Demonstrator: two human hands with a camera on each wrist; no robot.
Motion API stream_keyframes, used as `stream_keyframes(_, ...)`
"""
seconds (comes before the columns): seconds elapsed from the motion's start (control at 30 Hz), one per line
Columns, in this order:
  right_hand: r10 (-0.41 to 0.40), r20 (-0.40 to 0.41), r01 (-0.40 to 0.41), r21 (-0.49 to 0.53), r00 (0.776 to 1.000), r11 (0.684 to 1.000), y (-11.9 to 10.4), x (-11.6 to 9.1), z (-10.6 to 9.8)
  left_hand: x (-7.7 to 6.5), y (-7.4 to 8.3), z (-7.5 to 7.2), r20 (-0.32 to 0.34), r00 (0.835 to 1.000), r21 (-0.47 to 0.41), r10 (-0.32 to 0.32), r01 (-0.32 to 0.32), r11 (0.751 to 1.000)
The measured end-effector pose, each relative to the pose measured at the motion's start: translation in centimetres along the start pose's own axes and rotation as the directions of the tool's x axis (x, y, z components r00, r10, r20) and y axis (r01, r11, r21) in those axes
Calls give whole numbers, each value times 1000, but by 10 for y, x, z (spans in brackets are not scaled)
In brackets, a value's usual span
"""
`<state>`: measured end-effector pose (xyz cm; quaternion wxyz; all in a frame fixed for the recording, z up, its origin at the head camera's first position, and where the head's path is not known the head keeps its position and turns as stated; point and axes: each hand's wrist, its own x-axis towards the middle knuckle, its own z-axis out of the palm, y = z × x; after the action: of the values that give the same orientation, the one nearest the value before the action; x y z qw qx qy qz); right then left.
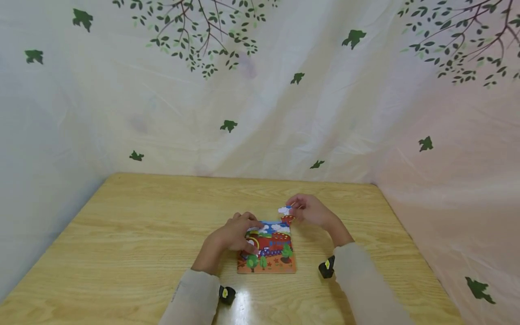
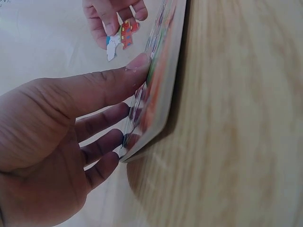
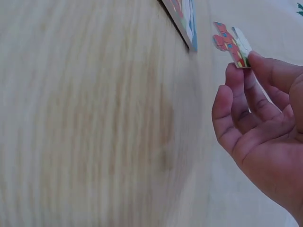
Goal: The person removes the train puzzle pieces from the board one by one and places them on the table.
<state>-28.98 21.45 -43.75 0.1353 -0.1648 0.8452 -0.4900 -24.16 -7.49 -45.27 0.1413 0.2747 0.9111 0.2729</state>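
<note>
A square picture jigsaw puzzle lies flat on the table, printed with a blue sky, red shapes and green trees on orange ground. Over its left part is my left hand, thumb and fingertips touching the printed face. In the left wrist view the thumb is spread apart from the other fingers. My right hand pinches a jigsaw piece between thumb and fingers. This piece is white, red and green with knobbed edges, held up just beyond the puzzle's upper right corner. The left hand hides part of the picture.
The wooden table runs back to a pale cloth printed with leaves and branches, which also hangs at both sides. Black wrist cameras sit at the pale sleeves.
</note>
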Motion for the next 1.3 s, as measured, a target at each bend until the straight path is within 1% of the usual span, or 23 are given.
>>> stream_keyframes(0.1,-1,-60,0,-6,998,1000,5,1,-11,-1,0,0,-1,1000,-6,-3,3,1000)
stream_keyframes(0.23,-19,-166,16,-19,986,1000,15,0,-27,-2,1,0,-4,1000,-6,3,-3,1000)
stream_keyframes(0.33,-20,-245,16,-20,969,1000,22,-2,-38,-2,1,1,-9,1000,0,5,-5,1000)
stream_keyframes(0.4,-6,-288,5,-5,958,1000,27,-4,-45,-3,1,2,-10,1000,2,2,-1,1000)
stream_keyframes(0.5,27,-349,-12,44,937,999,34,-6,-55,-4,1,3,-12,1000,1,3,-3,1000)
stream_keyframes(0.67,66,-428,-14,123,902,992,49,-7,-73,-5,3,3,-14,1000,11,2,-2,1000)
stream_keyframes(0.83,101,-488,-7,192,867,981,66,-12,-87,-6,5,4,-12,1000,1,-2,2,1000)
stream_keyframes(0.97,106,-520,-5,193,847,981,81,-16,-94,-5,5,5,-11,1000,3,-9,9,1000)
stream_keyframes(1.07,133,-525,-36,190,840,981,89,-18,-97,-5,5,5,-13,1000,10,-10,10,1000)
stream_keyframes(1.13,165,-529,-67,200,832,978,93,-18,-98,-5,5,4,-12,1000,10,-10,10,1000)
stream_keyframes(1.23,201,-528,-97,218,826,971,97,-18,-101,-5,5,4,-13,1000,10,-11,11,1000)
stream_keyframes(1.3,212,-525,-122,200,824,972,97,-18,-102,-5,5,4,-14,1000,6,-11,11,1000)
